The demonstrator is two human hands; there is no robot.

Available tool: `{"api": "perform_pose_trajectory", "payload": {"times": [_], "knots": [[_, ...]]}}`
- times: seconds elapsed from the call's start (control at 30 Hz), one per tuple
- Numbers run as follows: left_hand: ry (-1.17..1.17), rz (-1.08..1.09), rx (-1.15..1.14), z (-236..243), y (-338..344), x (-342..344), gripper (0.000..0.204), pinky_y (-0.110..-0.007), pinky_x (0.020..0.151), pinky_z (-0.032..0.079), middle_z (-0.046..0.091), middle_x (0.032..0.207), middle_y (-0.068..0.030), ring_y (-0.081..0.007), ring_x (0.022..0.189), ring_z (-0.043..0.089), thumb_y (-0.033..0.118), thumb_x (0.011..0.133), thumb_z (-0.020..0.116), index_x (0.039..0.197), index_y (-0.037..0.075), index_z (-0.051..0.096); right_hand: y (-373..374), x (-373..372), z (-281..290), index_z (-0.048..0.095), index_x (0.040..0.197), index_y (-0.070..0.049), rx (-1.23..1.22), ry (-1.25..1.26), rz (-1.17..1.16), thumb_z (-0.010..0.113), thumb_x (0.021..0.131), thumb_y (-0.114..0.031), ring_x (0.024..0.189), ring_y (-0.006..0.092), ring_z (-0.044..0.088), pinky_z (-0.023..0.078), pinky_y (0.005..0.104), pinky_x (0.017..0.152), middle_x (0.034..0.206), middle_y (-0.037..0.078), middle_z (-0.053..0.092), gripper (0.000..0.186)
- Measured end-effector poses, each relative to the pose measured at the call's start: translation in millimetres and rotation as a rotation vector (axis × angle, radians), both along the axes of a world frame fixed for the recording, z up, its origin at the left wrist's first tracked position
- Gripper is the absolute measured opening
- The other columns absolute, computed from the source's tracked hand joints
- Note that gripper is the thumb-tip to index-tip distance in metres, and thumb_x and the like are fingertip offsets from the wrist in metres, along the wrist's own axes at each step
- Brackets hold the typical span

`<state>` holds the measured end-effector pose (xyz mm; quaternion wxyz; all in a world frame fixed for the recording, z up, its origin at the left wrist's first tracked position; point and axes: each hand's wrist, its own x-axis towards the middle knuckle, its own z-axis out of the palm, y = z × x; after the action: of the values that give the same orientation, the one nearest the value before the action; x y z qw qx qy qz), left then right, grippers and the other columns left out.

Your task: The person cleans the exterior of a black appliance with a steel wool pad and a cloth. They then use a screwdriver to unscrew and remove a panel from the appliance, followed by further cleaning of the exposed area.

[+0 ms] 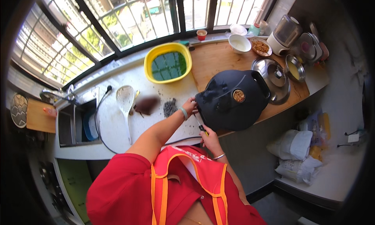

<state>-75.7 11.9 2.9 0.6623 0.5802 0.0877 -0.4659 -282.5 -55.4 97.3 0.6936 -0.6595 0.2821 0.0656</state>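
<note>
A large, rounded black appliance [224,96] with a loop handle and a small copper-coloured disc rests on the wooden board. My left hand [190,108] is closed on its left edge. In my right hand [211,140] is a screwdriver [202,129] with a black and yellow handle, its shaft pointing up at that same edge. Exactly where the tip meets the appliance is too small to make out. Left of my left hand lie a dark grey scouring pad [170,107] and a blurred brown object [147,105].
Around the counter are a yellow basin [148,70] of dark green liquid, a white slotted ladle [125,101], a sink [67,125] and a black cord with its plug [109,88]. Right of the appliance sit a glass lid [273,78], a white bowl [239,45] and a food plate [268,51].
</note>
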Motion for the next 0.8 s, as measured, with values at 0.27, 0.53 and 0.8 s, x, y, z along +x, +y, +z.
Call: {"api": "perform_pose_trajectory", "payload": {"times": [0.27,0.53,0.8], "knots": [[0.14,0.137,-0.159,-7,10,-11,0.034,-0.034,0.074,0.053,0.061,0.099,-0.0105,-0.0217,0.086,0.062,0.005,0.088,0.048,0.121,0.008,0.037,22,4,11,0.036,0.132,0.003,0.025,0.04,-0.175,0.048,0.091,-0.012,0.051,0.0072,0.051,0.04,0.0186,0.04,0.085,0.009,0.062,0.046],[-0.297,-0.033,-0.12,-8,24,-36,0.018,-0.03,0.075,0.052,0.062,0.097,-0.0095,-0.0184,0.088,0.062,0.008,0.089,0.05,0.105,0.002,0.055,45,13,32,0.04,0.13,0.0,-0.277,0.076,-0.221,0.048,0.091,-0.013,0.046,0.0047,0.046,0.035,0.0183,0.036,0.082,0.005,0.058,0.042],[-0.909,-0.213,-0.069,9,33,-50,0.049,-0.037,0.085,0.044,0.049,0.106,-0.0179,-0.0353,0.093,0.054,-0.005,0.08,0.042,0.125,0.012,0.049,61,15,39,0.04,0.13,0.0,-0.356,0.189,-0.258,0.049,0.09,-0.012,0.047,0.0056,0.047,0.037,0.0191,0.037,0.086,0.005,0.06,0.043]]}}
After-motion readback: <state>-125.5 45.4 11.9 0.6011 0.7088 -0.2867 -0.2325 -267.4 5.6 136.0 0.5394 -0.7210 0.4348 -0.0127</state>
